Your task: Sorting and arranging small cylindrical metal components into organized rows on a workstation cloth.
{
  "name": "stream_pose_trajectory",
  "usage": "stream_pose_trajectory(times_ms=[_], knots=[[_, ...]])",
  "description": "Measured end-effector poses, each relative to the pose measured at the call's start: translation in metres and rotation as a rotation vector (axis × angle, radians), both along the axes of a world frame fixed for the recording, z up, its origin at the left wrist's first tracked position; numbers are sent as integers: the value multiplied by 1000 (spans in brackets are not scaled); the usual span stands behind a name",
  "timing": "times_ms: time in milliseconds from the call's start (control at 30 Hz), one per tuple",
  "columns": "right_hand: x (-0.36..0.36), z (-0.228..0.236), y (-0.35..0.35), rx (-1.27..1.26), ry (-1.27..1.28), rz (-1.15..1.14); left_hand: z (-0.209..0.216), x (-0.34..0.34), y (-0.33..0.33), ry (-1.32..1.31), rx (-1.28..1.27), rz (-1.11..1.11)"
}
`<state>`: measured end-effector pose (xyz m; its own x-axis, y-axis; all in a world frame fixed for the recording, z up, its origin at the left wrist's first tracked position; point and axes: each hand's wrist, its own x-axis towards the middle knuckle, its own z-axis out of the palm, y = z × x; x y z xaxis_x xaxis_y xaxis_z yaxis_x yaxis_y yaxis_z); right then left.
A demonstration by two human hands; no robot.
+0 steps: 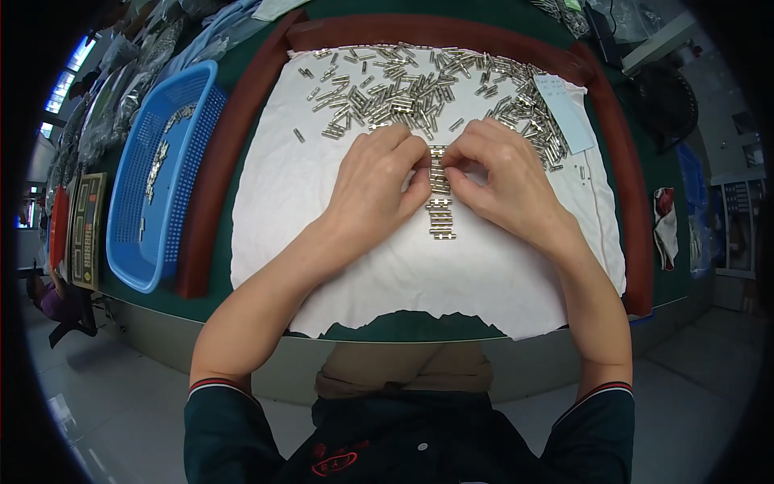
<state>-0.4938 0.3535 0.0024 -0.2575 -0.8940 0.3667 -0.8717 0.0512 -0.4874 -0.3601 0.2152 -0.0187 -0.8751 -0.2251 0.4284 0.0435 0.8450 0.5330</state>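
A narrow strip of shiny metal links [441, 216], like part of a watch band, lies on the white cloth [322, 234] in front of me. A small gap divides its lower section from the upper one. My left hand [382, 173] pinches the left edge of the upper section with curled thumb and forefinger. From the opposite side, my right hand [501, 176] is closed at the same section's right edge. My fingers partly cover the links there. Beyond both hands, many loose metal links [407, 98] are heaped and scattered, thickest toward the far right.
A reddish-brown wooden frame [211, 185] borders the cloth on the left, far and right sides. Left of it, a blue plastic basket [173, 210] holds more metal pieces. A pale blue paper slip [567, 117] lies at the far right. Plastic-bagged goods [141, 89] crowd the far left.
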Motion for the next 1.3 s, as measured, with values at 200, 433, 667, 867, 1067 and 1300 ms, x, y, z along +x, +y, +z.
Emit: stream_pose_trajectory(times_ms=[200, 433, 667, 867, 1067, 1300], knots=[[-4, 1, 4, 56, 1, -200, -2, -2, -4, 68, -132, 40], [-2, -3, 1, -18, 95, -175, 0, -2, -2, 19, -150, 30], [1, -11, -2, -84, 163, -117, -4, -3, -4, 86, -168, -19], [-1, -5, 4, -61, 135, -160, 0, 5, -6, 44, -124, -41], [13, -15, 4, -119, 453, -233, 4, 1, 6, 32, -290, 31], [22, -18, 14, -162, 542, -237, 2, 12, 14, 57, -480, 100]])
